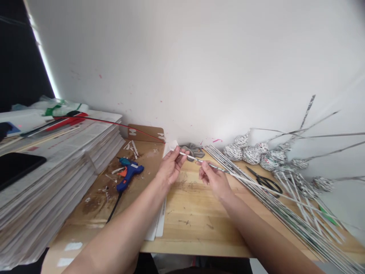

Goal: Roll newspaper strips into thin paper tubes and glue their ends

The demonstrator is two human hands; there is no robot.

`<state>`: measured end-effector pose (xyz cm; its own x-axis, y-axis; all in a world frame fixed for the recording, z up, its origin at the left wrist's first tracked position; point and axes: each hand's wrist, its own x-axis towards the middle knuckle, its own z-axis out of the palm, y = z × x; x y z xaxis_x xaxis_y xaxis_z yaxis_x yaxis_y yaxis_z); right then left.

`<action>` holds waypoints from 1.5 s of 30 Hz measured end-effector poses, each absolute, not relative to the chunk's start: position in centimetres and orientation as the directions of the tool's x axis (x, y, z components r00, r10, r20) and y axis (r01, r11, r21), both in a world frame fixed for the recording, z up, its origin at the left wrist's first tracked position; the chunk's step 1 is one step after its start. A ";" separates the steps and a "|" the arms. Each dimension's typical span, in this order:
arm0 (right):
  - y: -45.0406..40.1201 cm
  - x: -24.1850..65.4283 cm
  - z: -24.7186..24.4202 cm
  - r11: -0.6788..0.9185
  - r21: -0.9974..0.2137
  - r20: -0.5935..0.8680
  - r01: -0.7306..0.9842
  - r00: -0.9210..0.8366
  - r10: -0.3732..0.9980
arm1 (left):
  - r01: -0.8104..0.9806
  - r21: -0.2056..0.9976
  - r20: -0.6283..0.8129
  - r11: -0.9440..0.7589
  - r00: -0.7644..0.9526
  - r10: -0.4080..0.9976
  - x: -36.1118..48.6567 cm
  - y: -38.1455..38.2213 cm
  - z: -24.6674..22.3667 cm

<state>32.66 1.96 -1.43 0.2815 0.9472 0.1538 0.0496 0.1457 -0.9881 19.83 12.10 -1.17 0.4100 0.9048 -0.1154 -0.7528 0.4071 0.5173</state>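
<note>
A long, thin rolled paper stick [245,177] runs between my two hands above the wooden table and extends far to the right. My left hand [171,165] pinches its left end between thumb and fingers. Farther along, my right hand [213,177] has its fingers closed round the same stick. Close behind the hands, a crumpled grey cloth-like item [194,150] lies against the wall. Many similar paper sticks [273,207] lie in a bundle to the right of my right hand.
A blue glue gun [129,175] rests on stained cardboard [94,213] at left, beside a tall stack of newspapers [71,171] bearing a phone [19,167]. Black scissors [265,182] and several woven paper shapes [252,155] with protruding stems stand at right. A white wall [199,68] closes the back.
</note>
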 end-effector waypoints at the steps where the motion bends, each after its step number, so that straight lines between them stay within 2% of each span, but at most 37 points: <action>1: 1.2 31.8 -1.0 0.082 -0.995 0.093 0.061 0.210 0.973 | -0.763 0.513 -0.134 0.395 0.383 0.914 19.7 12.4 -1.2; 3: -0.7 30.1 -0.1 0.055 -0.972 0.058 0.228 0.005 0.998 | -0.776 0.508 -0.164 0.375 0.340 0.926 19.5 12.9 -1.5; 4: -1.8 29.5 0.3 0.140 -0.915 0.113 0.379 -0.093 0.989 | -0.779 0.505 -0.174 0.370 0.328 0.928 19.5 13.1 -1.6; 6: -3.7 29.2 1.1 0.362 -0.656 0.325 0.663 -0.186 0.927 | -0.779 0.501 -0.187 0.377 0.328 0.926 19.3 13.4 -1.8; 7: -4.4 29.5 1.3 0.382 -0.515 0.415 0.767 -0.167 0.894 | -0.779 0.493 -0.192 0.387 0.336 0.922 19.3 13.5 -1.8; 9: -5.3 30.7 1.4 0.240 -0.307 0.482 0.921 -0.068 0.874 | -0.790 0.462 -0.205 0.403 0.348 0.915 19.4 13.4 -1.7; 11: -5.7 32.1 1.0 0.070 -0.238 0.421 0.969 0.038 0.906 | -0.817 0.411 -0.211 0.404 0.346 0.914 19.5 13.2 -1.5; 14: -6.1 33.1 0.2 -0.028 -0.348 0.239 0.937 0.117 0.964 | -0.858 0.336 -0.188 0.389 0.343 0.920 19.6 12.9 -1.1; 16: -6.4 32.9 -0.1 -0.077 -0.546 0.107 0.834 0.160 0.981 | -0.874 0.297 -0.147 0.385 0.356 0.923 19.5 12.8 -0.8; 17: -6.6 32.7 -0.2 -0.115 -0.678 0.009 0.726 0.165 0.986 | -0.879 0.282 -0.128 0.383 0.361 0.924 19.4 12.7 -0.6; 19: -6.8 32.2 -0.4 -0.254 -0.896 -0.244 0.365 0.073 0.967 | -0.885 0.257 -0.110 0.388 0.372 0.922 19.2 12.7 -0.2; 20: -6.9 32.0 -0.5 -0.343 -0.926 -0.350 0.158 -0.021 0.936 | -0.886 0.247 -0.108 0.393 0.378 0.919 19.1 12.8 -0.1; 22: -7.1 31.8 -0.8 -0.487 -0.861 -0.456 -0.146 -0.203 0.867 | -0.882 0.235 -0.102 0.409 0.396 0.913 18.9 12.9 0.1; 24: -7.1 31.7 -1.0 -0.527 -0.820 -0.466 -0.222 -0.276 0.841 | -0.878 0.243 -0.098 0.413 0.401 0.911 18.8 13.0 0.2; 26: -6.9 31.6 -1.0 -0.460 -0.883 -0.436 -0.093 -0.204 0.877 | -0.876 0.264 -0.107 0.404 0.390 0.915 18.8 13.1 0.1; 28: -6.5 31.6 -0.8 -0.289 -0.932 -0.304 0.219 -0.040 0.952 | -0.874 0.283 -0.124 0.395 0.375 0.919 18.9 13.2 0.0; 30: -5.9 31.5 -0.6 -0.128 -0.814 -0.095 0.567 0.088 0.992 | -0.871 0.293 -0.145 0.393 0.366 0.919 18.9 13.1 -0.1; 32: -5.5 31.5 -0.6 -0.069 -0.669 0.040 0.740 0.129 0.991 | -0.869 0.296 -0.163 0.395 0.362 0.918 18.9 13.0 0.0; 33: -5.3 31.5 -0.8 -0.065 -0.659 0.051 0.750 0.131 0.990 | -0.869 0.295 -0.166 0.398 0.364 0.917 18.9 13.0 0.0; 34: -5.2 31.5 -1.0 -0.076 -0.697 0.016 0.713 0.121 0.992 | -0.867 0.292 -0.166 0.403 0.369 0.914 18.9 13.0 0.0; 37: -5.1 31.9 -1.7 -0.217 -0.889 -0.250 0.404 -0.029 0.968 | -0.860 0.286 -0.153 0.422 0.393 0.907 18.9 12.9 0.1; 39: -5.0 32.2 -2.1 -0.331 -0.912 -0.370 0.244 -0.133 0.920 | -0.854 0.289 -0.153 0.433 0.405 0.901 19.0 12.9 0.0; 41: -4.9 32.2 -2.2 -0.295 -0.905 -0.336 0.305 -0.087 0.938 | -0.853 0.296 -0.166 0.431 0.398 0.902 19.1 12.9 -0.1; 43: -4.7 32.1 -2.3 -0.155 -0.833 -0.161 0.531 0.034 0.986 | -0.851 0.312 -0.186 0.422 0.381 0.906 19.2 13.0 -0.4; 45: -4.5 31.9 -2.3 -0.051 -0.689 0.034 0.723 0.103 0.994 | -0.829 0.371 -0.202 0.419 0.368 0.908 19.2 13.2 -0.8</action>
<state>31.89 -4.47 -2.35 0.1030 0.9941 0.0340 0.7228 -0.0514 -0.6891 19.19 13.19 -0.82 0.3682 0.9075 -0.2022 -0.8290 0.4189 0.3706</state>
